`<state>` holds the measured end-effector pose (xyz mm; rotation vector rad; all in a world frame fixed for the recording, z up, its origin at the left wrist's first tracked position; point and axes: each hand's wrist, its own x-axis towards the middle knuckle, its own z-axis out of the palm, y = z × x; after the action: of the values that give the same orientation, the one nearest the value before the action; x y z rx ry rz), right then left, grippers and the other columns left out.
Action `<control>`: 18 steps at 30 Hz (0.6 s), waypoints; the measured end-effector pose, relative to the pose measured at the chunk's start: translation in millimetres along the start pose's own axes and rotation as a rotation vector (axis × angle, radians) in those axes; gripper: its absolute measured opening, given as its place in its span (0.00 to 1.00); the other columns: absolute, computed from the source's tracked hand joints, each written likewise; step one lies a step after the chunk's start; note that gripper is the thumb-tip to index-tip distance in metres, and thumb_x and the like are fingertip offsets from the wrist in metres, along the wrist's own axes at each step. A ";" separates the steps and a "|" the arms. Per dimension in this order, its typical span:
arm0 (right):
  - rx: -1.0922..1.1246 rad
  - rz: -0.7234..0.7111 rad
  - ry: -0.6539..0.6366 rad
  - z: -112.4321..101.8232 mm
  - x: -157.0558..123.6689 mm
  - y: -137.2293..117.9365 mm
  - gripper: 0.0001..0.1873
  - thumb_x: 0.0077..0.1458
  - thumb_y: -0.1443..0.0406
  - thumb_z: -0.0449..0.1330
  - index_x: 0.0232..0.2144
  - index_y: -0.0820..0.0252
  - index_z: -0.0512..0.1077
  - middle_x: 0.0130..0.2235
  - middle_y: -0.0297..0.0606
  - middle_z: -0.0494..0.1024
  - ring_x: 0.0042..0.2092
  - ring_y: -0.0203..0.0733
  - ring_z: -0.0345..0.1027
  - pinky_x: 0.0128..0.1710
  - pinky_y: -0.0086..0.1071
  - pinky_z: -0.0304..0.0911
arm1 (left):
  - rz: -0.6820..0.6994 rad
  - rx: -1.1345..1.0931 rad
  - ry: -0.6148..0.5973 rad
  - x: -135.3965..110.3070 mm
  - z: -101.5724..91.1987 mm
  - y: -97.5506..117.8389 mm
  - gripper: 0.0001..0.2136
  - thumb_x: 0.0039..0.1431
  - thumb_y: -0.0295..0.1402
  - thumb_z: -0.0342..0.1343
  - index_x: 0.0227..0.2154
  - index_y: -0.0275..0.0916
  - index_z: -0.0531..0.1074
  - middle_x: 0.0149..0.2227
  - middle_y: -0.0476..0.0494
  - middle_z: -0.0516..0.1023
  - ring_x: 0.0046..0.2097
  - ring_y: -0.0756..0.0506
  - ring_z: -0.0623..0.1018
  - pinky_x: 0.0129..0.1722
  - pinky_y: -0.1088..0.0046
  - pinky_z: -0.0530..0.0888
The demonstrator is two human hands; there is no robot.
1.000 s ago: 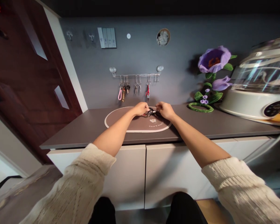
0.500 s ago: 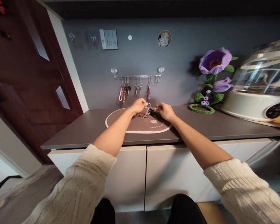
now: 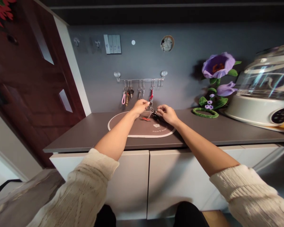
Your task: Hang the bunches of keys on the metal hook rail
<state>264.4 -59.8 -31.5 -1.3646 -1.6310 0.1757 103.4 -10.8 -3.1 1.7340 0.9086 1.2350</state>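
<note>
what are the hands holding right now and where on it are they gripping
Both hold one bunch of keys over the mat. The left hand pinches its ring at the top; the right hand grips the dark keys lower down.

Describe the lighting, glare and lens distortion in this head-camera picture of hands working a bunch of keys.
Head view: dim, warm light, with both hands and the bunch of keys fairly sharp; bright streaks of glare on the appliance's clear lid; wide-angle bending of the door frame and countertop edge; the flower casts a shadow on the wall.
</note>
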 end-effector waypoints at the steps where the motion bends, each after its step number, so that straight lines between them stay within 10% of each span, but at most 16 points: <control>1: 0.023 -0.007 -0.001 0.4 -0.1 -0.6 0.09 0.50 0.65 0.54 0.36 0.62 0.69 0.33 0.38 0.75 0.32 0.35 0.66 0.38 0.31 0.61 | 0.006 -0.014 0.002 0.5 -0.1 0.1 0.05 0.52 0.30 0.52 0.24 0.34 0.66 0.22 0.50 0.68 0.25 0.55 0.66 0.29 0.77 0.65; 18: 0.433 -0.103 -0.028 4.0 -1.0 -14.2 0.14 0.49 0.58 0.55 0.37 0.60 0.68 0.36 0.36 0.73 0.37 0.35 0.65 0.43 0.31 0.60 | 0.137 -0.088 -0.009 -1.3 9.0 3.5 0.09 0.50 0.36 0.54 0.26 0.34 0.67 0.26 0.49 0.70 0.28 0.54 0.67 0.30 0.78 0.65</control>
<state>251.8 -64.0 -25.1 -0.9497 -1.5689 0.4595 112.1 -15.2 -2.3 1.7534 0.7290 1.3341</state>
